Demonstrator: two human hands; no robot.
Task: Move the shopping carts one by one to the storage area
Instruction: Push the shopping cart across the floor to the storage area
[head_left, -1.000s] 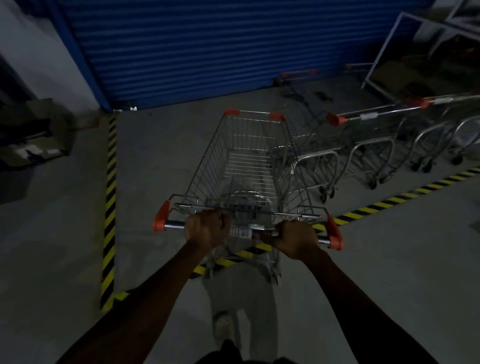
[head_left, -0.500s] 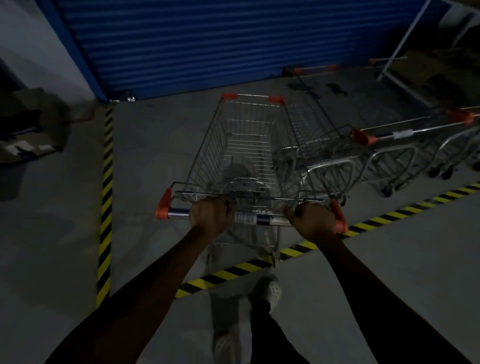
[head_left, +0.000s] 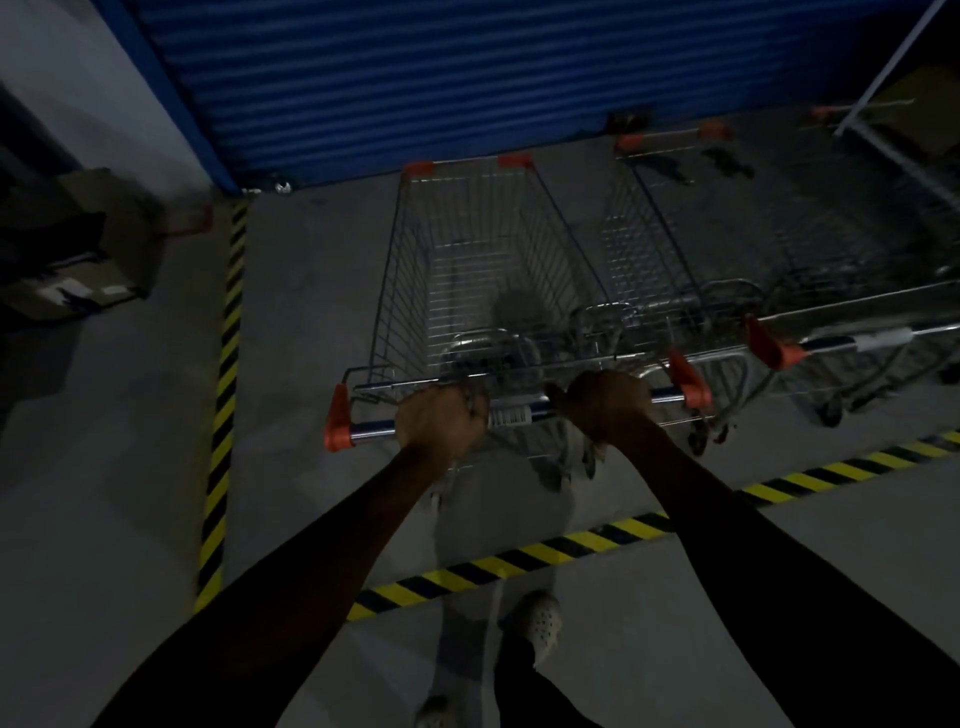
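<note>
Rolling forward since a moment ago, the cart (head_left: 483, 270) has passed fully over the yellow-and-black striped line (head_left: 519, 564). That line lay under its back end before and now runs behind its wheels, level with the person's light shoe (head_left: 543, 621). The left hand (head_left: 441, 423) is wrapped around the handle (head_left: 374, 430) left of the white label. The right hand (head_left: 605, 402) grips the same bar near its orange right end cap. Both fists are closed on the bar, as they were earlier. The basket is empty and points at the blue shutter (head_left: 415, 78), its orange front corners near the shutter's foot but not touching it. It stands just beside the parked carts (head_left: 649, 249), which sit in a row to the right inside the same marked bay, and whether its right side touches the nearest one cannot be told in this dim light. A second striped line (head_left: 228, 364) borders the bay on the left, with dark boxes (head_left: 67, 249) beyond it. By my judgement this cart is nearly delivered: it is inside the marked area and roughly level with its neighbours. What remains is perhaps a last nudge into line, then letting go. Any carts still waiting elsewhere are out of view, so the share of the whole job already done cannot be told.
</note>
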